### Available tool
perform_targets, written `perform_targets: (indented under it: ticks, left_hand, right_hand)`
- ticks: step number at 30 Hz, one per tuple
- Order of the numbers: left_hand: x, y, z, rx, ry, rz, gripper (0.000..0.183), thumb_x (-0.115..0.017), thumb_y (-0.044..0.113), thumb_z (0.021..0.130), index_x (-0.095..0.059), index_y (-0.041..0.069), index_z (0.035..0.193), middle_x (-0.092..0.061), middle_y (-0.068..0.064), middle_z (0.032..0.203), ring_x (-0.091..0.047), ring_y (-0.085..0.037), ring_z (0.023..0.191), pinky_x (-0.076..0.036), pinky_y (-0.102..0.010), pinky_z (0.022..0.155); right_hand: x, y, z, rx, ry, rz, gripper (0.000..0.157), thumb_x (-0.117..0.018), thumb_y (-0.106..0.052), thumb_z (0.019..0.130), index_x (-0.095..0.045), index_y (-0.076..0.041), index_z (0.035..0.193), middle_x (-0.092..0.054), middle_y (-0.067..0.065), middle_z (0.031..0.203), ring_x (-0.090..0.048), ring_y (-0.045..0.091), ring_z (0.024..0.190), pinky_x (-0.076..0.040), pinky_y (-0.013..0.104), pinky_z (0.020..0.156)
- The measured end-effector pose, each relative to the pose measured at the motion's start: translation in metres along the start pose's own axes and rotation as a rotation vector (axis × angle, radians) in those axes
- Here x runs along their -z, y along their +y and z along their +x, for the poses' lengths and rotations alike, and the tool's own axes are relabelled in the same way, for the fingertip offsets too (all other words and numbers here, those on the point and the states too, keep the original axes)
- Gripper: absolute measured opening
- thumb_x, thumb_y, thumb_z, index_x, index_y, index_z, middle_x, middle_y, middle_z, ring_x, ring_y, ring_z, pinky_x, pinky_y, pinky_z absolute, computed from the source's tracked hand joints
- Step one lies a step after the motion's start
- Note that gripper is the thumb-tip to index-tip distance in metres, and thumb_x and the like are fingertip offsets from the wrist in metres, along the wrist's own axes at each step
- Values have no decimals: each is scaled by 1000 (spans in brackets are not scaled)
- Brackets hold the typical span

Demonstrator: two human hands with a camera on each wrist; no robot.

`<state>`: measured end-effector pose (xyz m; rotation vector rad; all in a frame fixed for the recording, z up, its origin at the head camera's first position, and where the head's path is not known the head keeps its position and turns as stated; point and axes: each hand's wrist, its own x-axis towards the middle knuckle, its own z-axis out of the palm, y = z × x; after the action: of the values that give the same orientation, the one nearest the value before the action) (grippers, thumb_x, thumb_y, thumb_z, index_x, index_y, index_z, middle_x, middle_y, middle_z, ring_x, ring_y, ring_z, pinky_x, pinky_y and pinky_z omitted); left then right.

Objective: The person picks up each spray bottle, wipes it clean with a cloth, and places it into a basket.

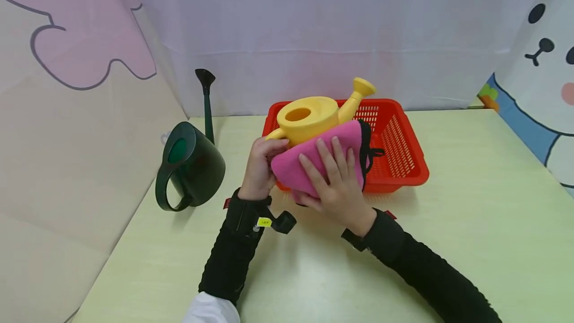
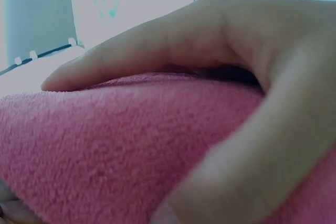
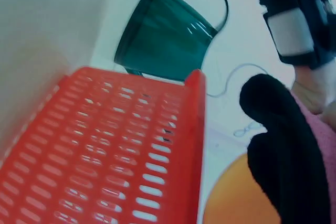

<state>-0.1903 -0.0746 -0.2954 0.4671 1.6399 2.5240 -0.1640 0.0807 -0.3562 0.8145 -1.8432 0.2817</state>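
A yellow toy watering can [image 1: 309, 118] is held up over the front of a red basket, its spout pointing to the back right. My left hand [image 1: 260, 168] grips it at the handle side; its lower fingers are hidden. A pink cloth [image 1: 291, 166] with a black edge and black cord lies against the can's near side. My right hand [image 1: 343, 196] holds the cloth there, fingers spread over it and thumb apart at the lower left. In the left wrist view, a thumb and finger span the fuzzy pink cloth [image 2: 105, 145]. The right wrist view shows its black edge [image 3: 283, 145].
The red slotted basket [image 1: 405, 151] stands on the light table [image 1: 471, 203] against the back curtain [image 1: 336, 29]. Left of it is a dark green watering can [image 1: 202, 173], with a loop handle and a long spout. A printed curtain [image 1: 67, 128] hangs along the left.
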Motion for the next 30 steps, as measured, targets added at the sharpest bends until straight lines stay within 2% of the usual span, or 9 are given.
perform_targets:
  ticks: [3,5,7,10,15,20,22,24,30]
  left_hand:
    - [0,0,1,3,-3,-35,25,-41,11,81,-49,14,57,-46,9,45,-40,-7,40,-36,-15,41]
    - [1,0,1,-7,-20,-46,32,-40,9,81,-39,16,50,-35,10,40,-26,-7,34,-25,-16,36]
    - [1,0,0,-20,-40,-45,35,-39,8,80,-33,17,47,-31,11,40,-22,-8,34,-19,-19,35]
    - [2,0,0,-42,-73,-22,36,-38,8,80,-30,17,47,-29,10,41,-21,-11,36,-16,-23,36]
    - [2,-1,-1,-40,-98,-1,36,-38,9,80,-30,17,46,-27,8,41,-20,-14,36,-15,-25,37]
    - [2,-2,-1,-29,-100,7,36,-39,9,80,-30,16,46,-27,8,42,-20,-15,37,-16,-25,37]
    - [1,-2,-1,-29,-103,3,36,-40,9,80,-30,16,46,-27,7,42,-20,-15,37,-16,-24,37]
    - [1,-2,-1,-31,-103,2,36,-40,9,80,-30,16,46,-27,8,42,-20,-15,37,-16,-24,37]
    - [1,-1,-2,-16,-82,6,35,-40,10,80,-30,16,47,-28,8,42,-21,-14,37,-18,-23,37]
  right_hand:
    - [3,5,4,-29,24,70,69,-55,-43,79,-34,-7,134,-29,20,140,-22,42,128,-19,61,103]
    - [5,8,7,-67,47,137,68,-54,-42,81,-31,-7,135,-25,16,144,-22,41,129,-19,59,103]
    - [6,12,9,-121,74,229,68,-52,-40,82,-28,-9,138,-22,13,146,-20,40,129,-20,56,104]
    - [10,18,13,-230,104,396,66,-50,-33,84,-23,-9,140,-19,9,148,-22,36,129,-26,46,105]
    - [18,23,17,-418,138,648,67,-52,-7,76,-23,3,136,-33,17,138,-36,28,120,-37,30,98]
    - [23,23,20,-550,135,751,70,-53,3,72,-22,3,135,-41,19,125,-42,23,111,-42,25,92]
    - [24,22,19,-539,124,724,68,-54,0,75,-22,3,135,-41,19,127,-41,24,113,-41,25,93]
    - [23,22,18,-481,116,666,64,-54,-8,79,-24,2,135,-37,17,134,-39,26,117,-39,26,95]
    - [19,21,13,-215,81,398,53,-47,-30,87,-36,-4,132,-29,9,146,-25,35,129,-28,43,104]
